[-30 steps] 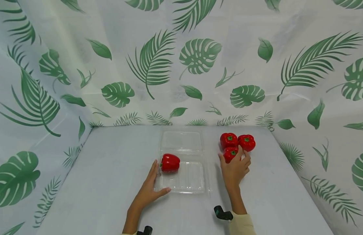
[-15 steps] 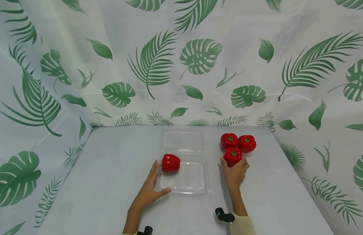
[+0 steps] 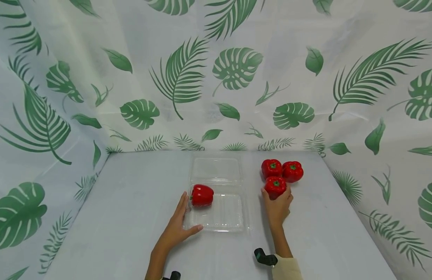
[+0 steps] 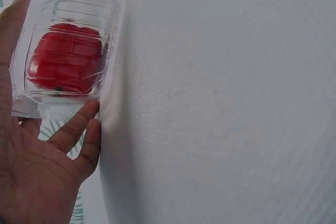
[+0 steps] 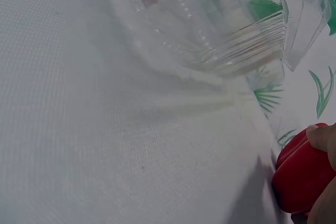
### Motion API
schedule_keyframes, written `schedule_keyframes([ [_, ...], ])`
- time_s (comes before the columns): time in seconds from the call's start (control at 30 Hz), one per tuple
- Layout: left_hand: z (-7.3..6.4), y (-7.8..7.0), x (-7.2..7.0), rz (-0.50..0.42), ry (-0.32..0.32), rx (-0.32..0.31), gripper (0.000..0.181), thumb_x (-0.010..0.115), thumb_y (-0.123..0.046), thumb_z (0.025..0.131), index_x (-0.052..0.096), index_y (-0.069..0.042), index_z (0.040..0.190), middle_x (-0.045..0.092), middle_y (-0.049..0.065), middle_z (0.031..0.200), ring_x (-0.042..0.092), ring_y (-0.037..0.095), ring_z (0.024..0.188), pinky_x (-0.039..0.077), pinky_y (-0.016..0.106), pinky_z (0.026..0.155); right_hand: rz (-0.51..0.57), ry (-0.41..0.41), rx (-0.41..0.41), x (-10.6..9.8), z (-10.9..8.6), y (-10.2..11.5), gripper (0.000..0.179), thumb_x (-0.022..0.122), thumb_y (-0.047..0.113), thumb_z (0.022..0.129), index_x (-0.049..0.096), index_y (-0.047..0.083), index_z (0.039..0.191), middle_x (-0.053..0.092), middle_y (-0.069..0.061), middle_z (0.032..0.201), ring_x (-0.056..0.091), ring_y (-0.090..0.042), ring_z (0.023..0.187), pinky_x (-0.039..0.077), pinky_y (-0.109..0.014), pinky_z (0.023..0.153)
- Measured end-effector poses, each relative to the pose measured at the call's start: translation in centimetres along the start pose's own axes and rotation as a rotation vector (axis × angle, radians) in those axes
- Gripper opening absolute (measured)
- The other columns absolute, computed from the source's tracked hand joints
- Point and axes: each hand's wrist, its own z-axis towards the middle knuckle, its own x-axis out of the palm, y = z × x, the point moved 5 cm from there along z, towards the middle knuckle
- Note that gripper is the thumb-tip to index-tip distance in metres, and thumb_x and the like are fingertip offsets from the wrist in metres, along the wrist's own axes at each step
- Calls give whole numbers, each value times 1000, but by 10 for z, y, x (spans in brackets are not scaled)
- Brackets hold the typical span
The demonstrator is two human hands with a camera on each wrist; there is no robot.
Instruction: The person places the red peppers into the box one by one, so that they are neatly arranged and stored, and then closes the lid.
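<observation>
My right hand [image 3: 279,208] grips a red bell pepper [image 3: 275,188], fingers at its right side and thumb at its left. In the right wrist view, a fingertip lies over the side of this bell pepper [image 5: 302,174]. Just behind it stand two more red bell peppers [image 3: 271,168], green stems up. My left hand [image 3: 175,229] rests at the near left corner of a clear plastic clamshell container [image 3: 223,227], fingers straight along the left side and thumb at the front edge. Another bell pepper [image 3: 202,195] lies on its side in the container, seen through the clear wall in the left wrist view.
The container's clear lid [image 3: 216,169] lies folded back toward the wall. A white cloth covers the table [image 3: 139,194]. Leaf-printed sheets [image 3: 188,128] hang at the back and both sides. Dark wrist devices [image 3: 265,257] sit at both wrists.
My right hand has closed round the nearest bell pepper and drawn back slightly toward me, its fingers now lower on the pepper's side. The left hand and container stay put.
</observation>
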Motion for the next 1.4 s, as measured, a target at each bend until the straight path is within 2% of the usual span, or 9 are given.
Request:
schedule_keyframes([
  [0.2, -1, 2, 0, 0, 9, -17, 111, 80, -48, 75, 10, -27, 158, 4, -9, 166, 27, 29, 148, 36, 52, 111, 10, -12, -13, 2, -2, -2, 90, 75, 24, 84, 19, 7, 152, 36, -23, 146, 34, -38, 139, 36, -72, 104],
  [0.47, 0, 2, 1, -22, 9, -15, 110, 80, -46, 75, 12, -27, 158, 5, -11, 165, 35, 30, 145, 38, 51, 110, 137, -52, -39, -4, -8, -2, 89, 76, 19, 82, 22, 10, 153, 35, -16, 151, 32, -33, 142, 36, -68, 108],
  [0.77, 0, 2, 1, -16, 6, -8, 110, 80, -46, 75, 12, -25, 158, 6, -6, 166, 31, 32, 147, 38, 52, 110, 255, -68, -92, -10, -12, 0, 88, 77, 14, 82, 24, 12, 153, 36, -10, 154, 31, -28, 145, 36, -59, 113],
  [1.13, 0, 2, 1, -15, 6, -12, 109, 80, -46, 75, 12, -25, 158, 7, -5, 166, 32, 32, 146, 38, 52, 109, 320, -44, -83, -9, -13, 2, 86, 79, 13, 79, 24, 6, 144, 34, -15, 150, 30, -29, 144, 35, -57, 114],
  [1.4, -1, 2, 0, -24, 8, -13, 109, 80, -44, 75, 11, -26, 158, 5, -10, 165, 31, 29, 147, 37, 50, 111, 321, -29, -136, -6, -11, 6, 92, 83, 19, 77, 24, 11, 148, 33, -11, 149, 30, -24, 140, 41, -59, 109],
])
